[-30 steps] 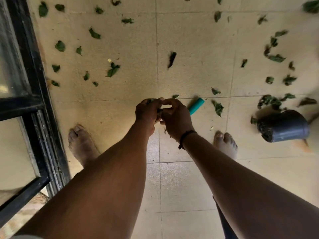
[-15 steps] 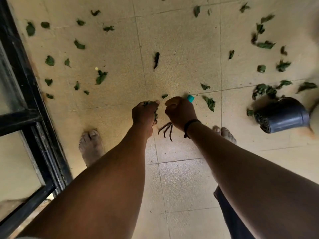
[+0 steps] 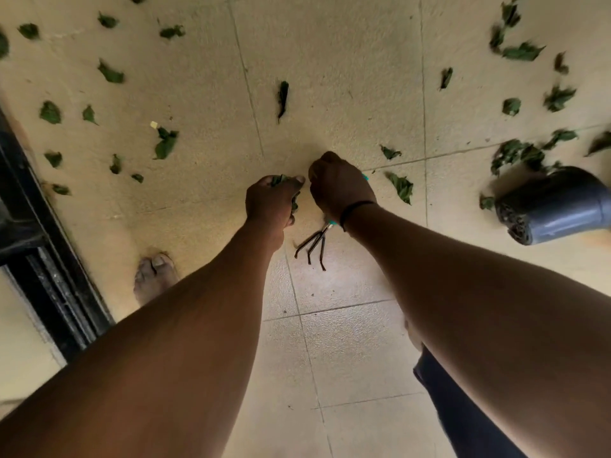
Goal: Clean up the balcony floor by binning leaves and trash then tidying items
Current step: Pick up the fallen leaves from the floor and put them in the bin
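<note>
Since the earlier frame, both hands had drawn apart and the hand rake had swung prongs-down below the right hand, whose grip was curled round its teal handle. Just left of it, the left hand clutched green leaves. More leaves lay scattered over the tiled floor; a toppled black pot lay well to the right.

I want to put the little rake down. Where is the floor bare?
Bare tiles lie near the feet, below the rake and between the arms. Crowded: leaves by the tipped pot, and scattered leaves beside the door frame.
</note>
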